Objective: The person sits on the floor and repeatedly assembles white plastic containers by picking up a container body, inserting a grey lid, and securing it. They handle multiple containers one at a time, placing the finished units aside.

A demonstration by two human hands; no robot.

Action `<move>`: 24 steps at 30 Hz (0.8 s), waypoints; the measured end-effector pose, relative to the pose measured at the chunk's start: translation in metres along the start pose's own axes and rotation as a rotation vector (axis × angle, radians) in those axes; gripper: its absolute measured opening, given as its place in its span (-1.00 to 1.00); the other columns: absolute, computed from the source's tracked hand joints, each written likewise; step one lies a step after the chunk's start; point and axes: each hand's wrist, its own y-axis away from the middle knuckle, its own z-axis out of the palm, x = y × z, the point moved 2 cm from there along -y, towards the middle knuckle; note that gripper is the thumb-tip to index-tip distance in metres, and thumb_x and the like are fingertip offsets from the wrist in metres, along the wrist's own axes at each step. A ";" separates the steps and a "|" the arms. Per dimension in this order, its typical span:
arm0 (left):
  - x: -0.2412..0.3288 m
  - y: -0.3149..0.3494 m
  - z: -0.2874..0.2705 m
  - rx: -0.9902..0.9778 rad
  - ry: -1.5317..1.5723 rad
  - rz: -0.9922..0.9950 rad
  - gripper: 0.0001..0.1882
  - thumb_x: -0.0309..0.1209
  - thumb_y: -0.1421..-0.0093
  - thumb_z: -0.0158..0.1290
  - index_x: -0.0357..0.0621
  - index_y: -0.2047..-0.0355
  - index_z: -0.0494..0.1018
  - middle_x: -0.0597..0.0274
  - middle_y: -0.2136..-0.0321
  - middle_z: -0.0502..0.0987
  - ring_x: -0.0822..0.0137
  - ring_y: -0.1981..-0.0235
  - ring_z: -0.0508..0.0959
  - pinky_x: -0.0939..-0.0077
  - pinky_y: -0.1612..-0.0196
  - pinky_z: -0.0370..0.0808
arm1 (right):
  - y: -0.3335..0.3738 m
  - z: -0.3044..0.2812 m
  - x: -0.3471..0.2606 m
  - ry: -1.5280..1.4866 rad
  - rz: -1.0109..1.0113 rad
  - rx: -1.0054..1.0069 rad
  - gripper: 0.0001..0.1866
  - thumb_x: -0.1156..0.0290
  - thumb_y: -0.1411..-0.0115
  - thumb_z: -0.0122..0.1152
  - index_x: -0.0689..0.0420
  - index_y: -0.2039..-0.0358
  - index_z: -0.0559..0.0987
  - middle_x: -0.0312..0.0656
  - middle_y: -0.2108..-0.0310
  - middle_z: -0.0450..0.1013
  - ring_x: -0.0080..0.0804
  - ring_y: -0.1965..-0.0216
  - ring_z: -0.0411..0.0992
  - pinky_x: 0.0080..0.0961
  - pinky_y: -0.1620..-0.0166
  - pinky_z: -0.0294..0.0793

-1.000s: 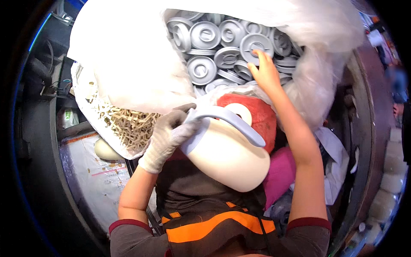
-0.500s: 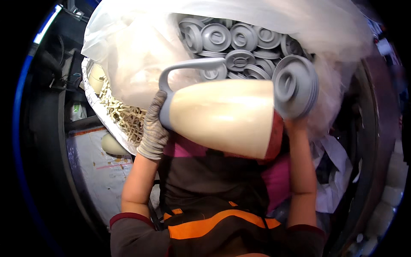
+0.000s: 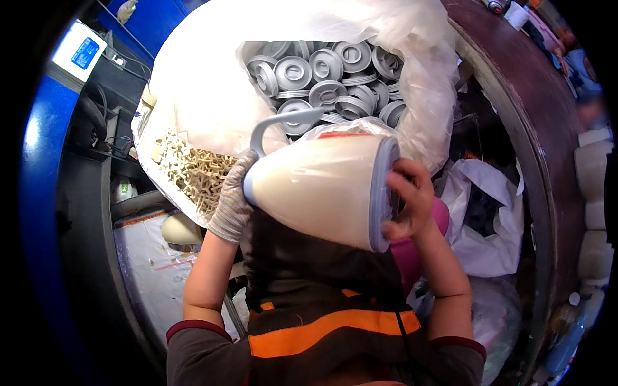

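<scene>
A cream plastic jug (image 3: 315, 186) with a grey curved handle (image 3: 283, 120) lies sideways above my lap. My left hand (image 3: 233, 202), in a striped grey glove, is closed round its narrow grey end. A round grey cap (image 3: 381, 196) sits on the jug's wide end. Bare, slightly blurred, my right hand (image 3: 415, 199) grips this cap with its fingers curled against the outer face. Beyond the jug, many ridged grey round caps (image 3: 325, 94) fill an opened plastic bag (image 3: 206, 71).
Small cream branched plastic pieces (image 3: 193, 170) lie in the white sack at left. A cream rounded part (image 3: 180, 229) rests on white sheeting below it. At right are a white bag (image 3: 479, 219) and a dark brown curved edge (image 3: 515, 96). A white box (image 3: 77, 55) stands upper left.
The grey cap, earlier held apart beside the jug by my right hand, is now on the jug's wide end. My view has shifted to the right.
</scene>
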 end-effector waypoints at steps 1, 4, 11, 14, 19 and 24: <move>0.000 0.004 -0.001 0.006 -0.034 -0.013 -0.69 -0.24 -0.18 0.07 -0.19 0.17 0.45 0.17 0.33 0.55 0.35 0.34 0.55 0.41 0.23 0.53 | 0.002 0.000 -0.007 -0.011 -0.010 -0.018 -0.33 -0.01 0.19 0.28 0.15 0.08 0.54 -0.06 0.22 0.33 -0.24 0.28 0.38 -0.42 0.22 0.39; -0.002 0.013 0.001 0.019 -0.052 0.062 -0.68 -0.23 -0.20 0.05 -0.21 0.16 0.45 0.19 0.35 0.55 0.36 0.35 0.55 0.45 0.21 0.51 | 0.013 0.004 -0.009 -0.097 0.183 0.035 -0.35 0.11 0.12 0.25 0.17 0.00 0.46 -0.08 0.18 0.34 -0.30 0.21 0.38 -0.47 0.14 0.38; 0.038 0.088 0.096 -0.478 -1.332 1.073 -0.65 -0.21 -0.04 0.16 -0.32 0.40 0.56 -0.02 0.03 0.40 0.19 0.06 0.47 0.41 0.00 0.41 | 0.082 0.037 0.031 -0.894 1.658 0.017 -0.64 0.19 -0.30 -0.10 0.15 0.03 0.45 -0.18 0.12 0.44 -0.42 0.11 0.42 -0.44 0.07 0.41; 0.047 0.084 0.101 -0.529 -1.334 0.956 -0.66 -0.20 0.03 0.20 -0.27 0.42 0.59 -0.05 0.04 0.41 0.11 0.01 0.45 0.33 -0.03 0.40 | 0.080 0.002 0.039 -0.515 1.138 0.117 -0.63 0.12 -0.30 -0.10 0.16 0.14 0.47 -0.26 0.29 0.47 -0.54 0.30 0.44 -0.58 0.25 0.42; 0.018 0.067 0.090 -0.643 -1.281 0.996 -0.68 -0.18 0.06 0.23 -0.22 0.46 0.56 -0.02 0.24 0.49 0.08 0.11 0.49 0.33 0.07 0.43 | 0.047 -0.026 -0.078 -0.767 1.017 -0.025 -0.58 0.03 -0.28 -0.09 0.15 0.17 0.44 -0.31 0.43 0.40 -0.56 0.49 0.36 -0.60 0.42 0.35; 0.056 0.068 0.022 -0.178 -0.989 1.198 -0.66 -0.37 -0.13 0.13 -0.19 0.09 0.42 0.14 0.15 0.49 0.35 0.08 0.45 0.42 0.03 0.42 | 0.075 -0.147 -0.039 -0.717 0.993 0.255 -0.61 0.05 -0.27 -0.05 0.13 0.14 0.42 -0.28 0.33 0.40 -0.51 0.37 0.39 -0.53 0.27 0.38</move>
